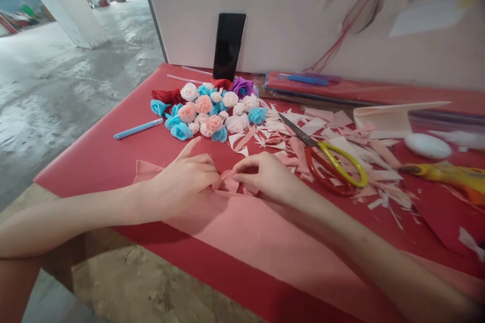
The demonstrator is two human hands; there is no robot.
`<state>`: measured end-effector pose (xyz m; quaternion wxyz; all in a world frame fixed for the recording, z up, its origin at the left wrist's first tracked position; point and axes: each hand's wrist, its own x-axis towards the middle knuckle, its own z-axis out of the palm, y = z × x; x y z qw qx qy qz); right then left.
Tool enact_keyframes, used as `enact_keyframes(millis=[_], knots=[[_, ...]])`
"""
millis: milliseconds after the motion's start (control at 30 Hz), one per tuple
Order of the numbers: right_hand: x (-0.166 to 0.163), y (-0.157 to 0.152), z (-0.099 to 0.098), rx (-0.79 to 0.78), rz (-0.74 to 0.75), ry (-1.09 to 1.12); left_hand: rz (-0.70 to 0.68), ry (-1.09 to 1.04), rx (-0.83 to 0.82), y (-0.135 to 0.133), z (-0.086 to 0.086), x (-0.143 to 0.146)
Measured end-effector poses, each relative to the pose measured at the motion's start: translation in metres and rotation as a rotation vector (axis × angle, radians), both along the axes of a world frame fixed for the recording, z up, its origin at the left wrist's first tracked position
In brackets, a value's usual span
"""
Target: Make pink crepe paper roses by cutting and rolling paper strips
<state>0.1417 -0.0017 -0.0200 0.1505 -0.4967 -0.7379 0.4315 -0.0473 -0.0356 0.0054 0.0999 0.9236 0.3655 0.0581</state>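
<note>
A long sheet of pink crepe paper (pixel 261 232) lies along the front of the red table. My left hand (pixel 182 181) rests at its far edge, index finger stretched out and the other fingers curled onto the paper. Close beside it, my right hand (pixel 265 176) pinches a small curled piece of pink paper (pixel 229 181) between thumb and fingers. Whether that piece is joined to the sheet is hidden by the fingers. Beyond both hands sits a cluster of paper flowers (pixel 203 104) in pink, white, blue, red and purple.
Scissors (pixel 333 156) with yellow and red handles lie on pink and white paper scraps (pixel 303 154). A yellow glue gun (pixel 443 171) and a white oval object (pixel 427 145) are at the right. A blue pen (pixel 138 128) lies left; a phone (pixel 229 45) leans against the wall.
</note>
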Motion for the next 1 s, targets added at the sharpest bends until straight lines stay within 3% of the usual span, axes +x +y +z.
enact_keyframes(millis=[200, 600, 900, 1000], knots=[[0.000, -0.001, -0.009, 0.048, 0.038, -0.003, 0.029, 0.025, 0.065, 0.004, -0.005, -0.002], [0.000, -0.004, -0.008, 0.102, 0.059, -0.045, 0.040, 0.010, -0.063, 0.012, -0.001, -0.002], [0.018, 0.000, 0.029, 0.179, 0.046, -0.185, 0.038, -0.022, -0.057, 0.011, -0.003, -0.001], [0.025, -0.004, 0.031, 0.167, 0.069, -0.241, 0.038, -0.040, -0.075, 0.011, -0.003, -0.001]])
